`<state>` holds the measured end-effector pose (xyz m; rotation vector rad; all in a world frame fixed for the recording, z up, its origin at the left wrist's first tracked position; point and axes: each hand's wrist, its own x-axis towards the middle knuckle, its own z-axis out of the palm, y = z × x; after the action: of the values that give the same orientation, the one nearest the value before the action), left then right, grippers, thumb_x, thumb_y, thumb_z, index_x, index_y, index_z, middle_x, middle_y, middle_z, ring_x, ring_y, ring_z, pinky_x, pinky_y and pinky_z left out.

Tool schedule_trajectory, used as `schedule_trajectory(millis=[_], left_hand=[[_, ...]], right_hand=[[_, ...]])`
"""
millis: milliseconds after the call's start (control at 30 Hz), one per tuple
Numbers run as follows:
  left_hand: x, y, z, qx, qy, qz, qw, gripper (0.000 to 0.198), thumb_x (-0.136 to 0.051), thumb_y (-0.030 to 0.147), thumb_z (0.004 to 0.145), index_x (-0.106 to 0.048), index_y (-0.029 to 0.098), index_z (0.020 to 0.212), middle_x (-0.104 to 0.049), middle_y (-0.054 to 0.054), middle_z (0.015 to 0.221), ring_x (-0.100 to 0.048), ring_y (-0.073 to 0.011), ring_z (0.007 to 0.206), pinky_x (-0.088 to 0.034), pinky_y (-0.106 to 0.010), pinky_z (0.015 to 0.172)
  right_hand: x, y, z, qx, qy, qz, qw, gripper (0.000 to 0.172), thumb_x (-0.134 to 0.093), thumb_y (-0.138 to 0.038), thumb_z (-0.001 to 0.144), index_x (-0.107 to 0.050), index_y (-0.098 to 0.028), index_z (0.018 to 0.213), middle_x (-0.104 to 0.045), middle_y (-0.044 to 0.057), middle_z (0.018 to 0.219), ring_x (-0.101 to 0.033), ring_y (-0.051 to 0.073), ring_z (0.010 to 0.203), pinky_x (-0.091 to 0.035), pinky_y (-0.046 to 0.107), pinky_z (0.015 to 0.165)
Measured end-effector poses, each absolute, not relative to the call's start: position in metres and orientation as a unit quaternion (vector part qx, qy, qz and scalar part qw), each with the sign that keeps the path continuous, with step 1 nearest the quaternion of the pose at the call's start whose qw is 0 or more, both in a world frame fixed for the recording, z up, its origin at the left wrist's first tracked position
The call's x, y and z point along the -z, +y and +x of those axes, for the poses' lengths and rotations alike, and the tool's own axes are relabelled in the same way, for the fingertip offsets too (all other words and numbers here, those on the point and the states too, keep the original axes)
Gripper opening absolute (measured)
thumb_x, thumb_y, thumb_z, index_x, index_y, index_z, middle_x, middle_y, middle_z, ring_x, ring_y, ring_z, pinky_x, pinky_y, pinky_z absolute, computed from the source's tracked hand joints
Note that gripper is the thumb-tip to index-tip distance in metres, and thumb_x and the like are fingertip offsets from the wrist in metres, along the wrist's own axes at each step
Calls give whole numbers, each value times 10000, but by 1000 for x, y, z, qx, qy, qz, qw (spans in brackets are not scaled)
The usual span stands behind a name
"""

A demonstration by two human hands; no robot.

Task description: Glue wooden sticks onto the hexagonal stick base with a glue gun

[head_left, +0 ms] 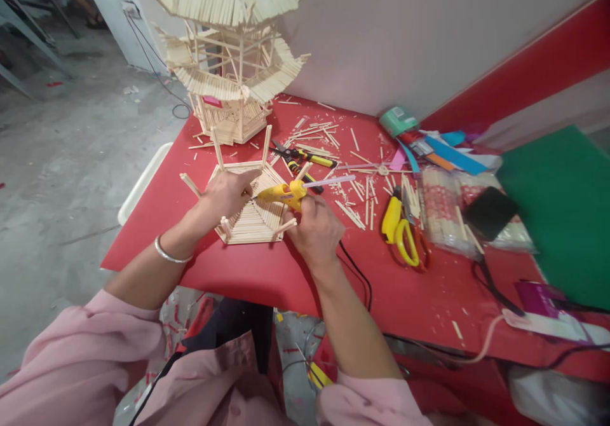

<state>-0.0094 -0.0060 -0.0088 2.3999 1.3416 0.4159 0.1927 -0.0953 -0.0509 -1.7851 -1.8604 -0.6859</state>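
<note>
A flat hexagonal panel of glued wooden sticks [255, 216], with short posts standing up at its corners, lies on the red table [267, 273]. My left hand [229, 192] rests on the panel with its fingers closed, pinching something I cannot make out at the panel's middle. My right hand [315, 230] is wrapped round a yellow glue gun [284, 192]. The gun's nozzle points left at the spot by my left fingers, and a white glue stick pokes out of its back.
A tall pagoda model of sticks [233, 57] stands at the table's far left corner. Loose sticks [355, 197], black-and-yellow cutters [305, 158], yellow scissors [400, 229], packs of sticks [448, 210], coloured paper and green card [562, 210] lie to the right. A black cable runs off the front edge.
</note>
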Motion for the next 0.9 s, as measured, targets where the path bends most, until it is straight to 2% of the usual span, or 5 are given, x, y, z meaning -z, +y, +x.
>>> schedule_trajectory(millis=[100,233,300,633,900], left_hand=[[12,-4,-13,-164,477,841,196,482,-590,82,763,-698,164,1225,-773,-35,865,-686,-168,774,-521,-276,744],[15,-3,-15,-158,471,852,162,163,-609,116,759,-744,139,847,-723,-66,838,-645,-174,776,-503,-286,732],[16,-3,-15,-152,477,851,158,106,-618,144,759,-724,151,759,-703,-58,812,-630,-176,773,-498,-292,742],[13,-3,-14,-128,473,854,175,161,-565,193,785,-721,154,776,-691,-71,816,-630,-200,813,-501,-323,798],[10,-4,-13,-86,481,857,160,223,-531,188,793,-751,172,833,-726,-71,902,-661,-211,869,-517,-311,806]], right_hand=[[52,-95,193,240,-677,-656,232,294,-519,-336,900,-676,-156,1071,-679,95,898,-558,190,776,-337,285,614],[52,-96,193,227,-678,-661,225,300,-515,-337,899,-679,-152,1070,-667,101,898,-555,198,784,-344,288,614],[53,-96,193,243,-677,-657,228,291,-519,-332,896,-679,-153,1060,-671,98,888,-554,194,771,-338,288,609],[53,-95,194,242,-684,-638,257,278,-535,-318,897,-674,-152,1073,-671,80,860,-524,177,729,-300,294,596],[53,-95,193,198,-681,-660,249,297,-528,-302,887,-670,-156,1103,-664,84,883,-523,174,748,-310,288,611]])
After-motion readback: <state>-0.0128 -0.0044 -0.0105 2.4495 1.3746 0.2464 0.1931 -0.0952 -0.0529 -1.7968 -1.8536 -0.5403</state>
